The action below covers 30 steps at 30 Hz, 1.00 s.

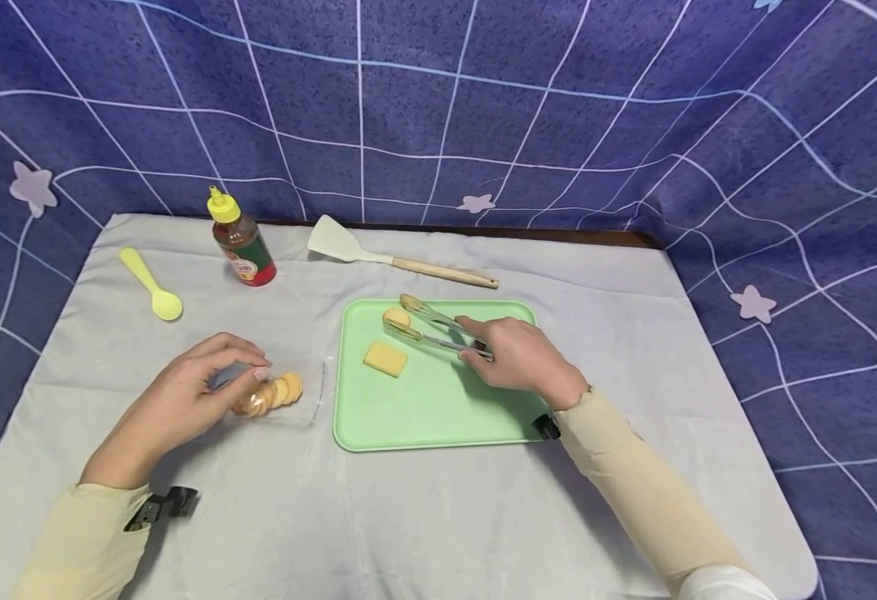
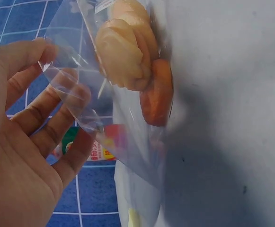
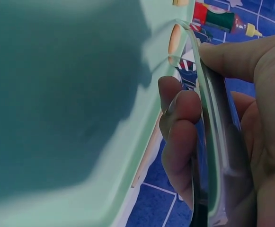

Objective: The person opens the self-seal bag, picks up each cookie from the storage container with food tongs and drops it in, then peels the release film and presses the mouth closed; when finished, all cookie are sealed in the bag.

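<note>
On a cloth-covered worktop point(image 1: 438, 517), a green tray point(image 1: 438, 408) sits centrally, its raised rim standing between a clear bag point(image 1: 309, 408) at nine o'clock and the biscuits on it. Farther back are a yellow spoon point(image 1: 152, 287) between nine and ten o'clock, a yellow-capped bottle point(image 1: 243, 247) at ten and a wooden-handled spatula point(image 1: 404, 264) between eleven and twelve; blue grid-patterned fabric point(image 1: 408, 108) hangs behind. Nearest, the left hand point(image 1: 187, 396) has its grip pinching the bag's edge, with round biscuits point(image 1: 281, 392) inside at that hand's three o'clock. The right hand's point(image 1: 521, 354) grip is closed around metal tongs point(image 1: 446, 342). From that hand, a square biscuit point(image 1: 385, 359) lies on the tray at nine o'clock; slightly farther, between nine and ten, a single round biscuit point(image 1: 397, 316) lies between the parted tong tips, contact unclear.
</note>
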Motion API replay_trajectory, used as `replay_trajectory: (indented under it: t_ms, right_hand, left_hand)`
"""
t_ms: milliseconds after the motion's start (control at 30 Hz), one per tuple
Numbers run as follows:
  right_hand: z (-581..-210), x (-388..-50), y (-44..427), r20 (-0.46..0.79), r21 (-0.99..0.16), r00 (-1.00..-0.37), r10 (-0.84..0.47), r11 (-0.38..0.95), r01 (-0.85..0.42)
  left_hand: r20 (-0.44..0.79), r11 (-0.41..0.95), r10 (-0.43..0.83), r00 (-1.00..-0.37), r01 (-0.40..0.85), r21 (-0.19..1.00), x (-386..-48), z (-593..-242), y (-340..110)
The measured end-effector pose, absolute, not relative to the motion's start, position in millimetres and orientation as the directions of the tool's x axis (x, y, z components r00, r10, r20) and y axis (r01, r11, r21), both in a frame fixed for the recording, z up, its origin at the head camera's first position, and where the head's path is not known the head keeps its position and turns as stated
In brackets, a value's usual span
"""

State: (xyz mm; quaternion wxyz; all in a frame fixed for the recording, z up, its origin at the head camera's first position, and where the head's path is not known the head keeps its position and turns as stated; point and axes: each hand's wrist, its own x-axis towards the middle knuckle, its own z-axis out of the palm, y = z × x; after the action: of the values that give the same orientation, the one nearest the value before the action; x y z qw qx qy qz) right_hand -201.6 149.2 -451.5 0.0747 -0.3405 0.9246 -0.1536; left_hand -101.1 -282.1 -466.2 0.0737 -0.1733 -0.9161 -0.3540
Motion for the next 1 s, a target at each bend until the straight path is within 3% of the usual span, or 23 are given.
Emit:
replay_trajectory:
  t_ms: [733,1000]
  right_hand:
    - [-454.6,-199.8,150.6,0.0,-0.347,-0.728,-0.685,0.683,-0.642]
    - [-448.4,-190.0,141.1,0.042,-0.42,-0.678,-0.734,0.603,-0.678]
  left_hand:
    - [0.296,0.675,0.289,-0.911,0.412,0.612,-102.3,-465.8,-283.7]
    - [0.289,0.684,0.281,-0.915,0.403,0.609,-103.4,-465.3,-283.2]
